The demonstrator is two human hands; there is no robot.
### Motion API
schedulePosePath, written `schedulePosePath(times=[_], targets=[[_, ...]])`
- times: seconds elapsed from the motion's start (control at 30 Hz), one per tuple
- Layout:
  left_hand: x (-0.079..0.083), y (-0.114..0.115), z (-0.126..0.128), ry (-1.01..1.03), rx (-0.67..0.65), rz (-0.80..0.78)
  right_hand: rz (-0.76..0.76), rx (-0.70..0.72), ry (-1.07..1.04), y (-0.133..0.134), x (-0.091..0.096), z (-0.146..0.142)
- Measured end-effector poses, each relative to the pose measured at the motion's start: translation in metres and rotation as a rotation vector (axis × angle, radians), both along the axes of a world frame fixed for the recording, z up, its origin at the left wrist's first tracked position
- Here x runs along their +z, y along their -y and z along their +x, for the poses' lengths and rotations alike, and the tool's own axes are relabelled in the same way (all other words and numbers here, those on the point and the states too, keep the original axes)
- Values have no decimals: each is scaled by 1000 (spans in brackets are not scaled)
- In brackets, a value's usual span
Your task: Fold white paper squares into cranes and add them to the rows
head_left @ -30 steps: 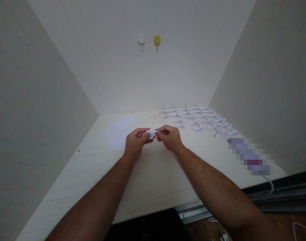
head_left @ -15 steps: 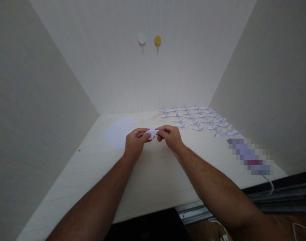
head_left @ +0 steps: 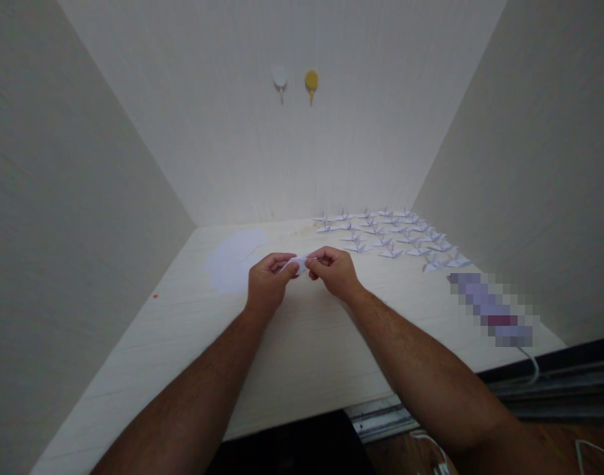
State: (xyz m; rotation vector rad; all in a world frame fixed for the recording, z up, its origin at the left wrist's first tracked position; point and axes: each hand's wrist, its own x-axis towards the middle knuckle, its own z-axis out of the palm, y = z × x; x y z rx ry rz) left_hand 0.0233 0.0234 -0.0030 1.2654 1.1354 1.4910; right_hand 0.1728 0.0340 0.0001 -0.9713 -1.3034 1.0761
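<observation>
Between my two hands, above the middle of the table, is a small folded white paper (head_left: 301,264). My left hand (head_left: 269,282) pinches its left side with thumb and fingers. The thumb and fingertips of my right hand (head_left: 335,269) are closed on its right end. The fingers cover much of the paper, so its exact folds are hard to make out. Beyond my right hand stand several white origami cranes (head_left: 392,249) in rows. Behind my left hand lies a spread of white paper sheets (head_left: 227,260).
The pale table (head_left: 302,369) has walls on three sides. A pixelated object (head_left: 490,307) with a white cable (head_left: 535,366) lies at its right edge. A small orange-red bit (head_left: 155,297) is on the left. A white hook (head_left: 279,78) and a yellow hook (head_left: 311,80) hang on the back wall.
My right hand's fingertips have shifted slightly left, farther over the folded paper, and the right thumb now lies closer to the left one. My left hand has barely moved.
</observation>
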Motion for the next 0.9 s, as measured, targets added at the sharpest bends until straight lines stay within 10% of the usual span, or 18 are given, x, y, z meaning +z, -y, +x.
schedulePosePath(times=[0.9], targets=[[-2, -1, -2, 71, -62, -30, -27, 8, -77, -6, -6, 7]])
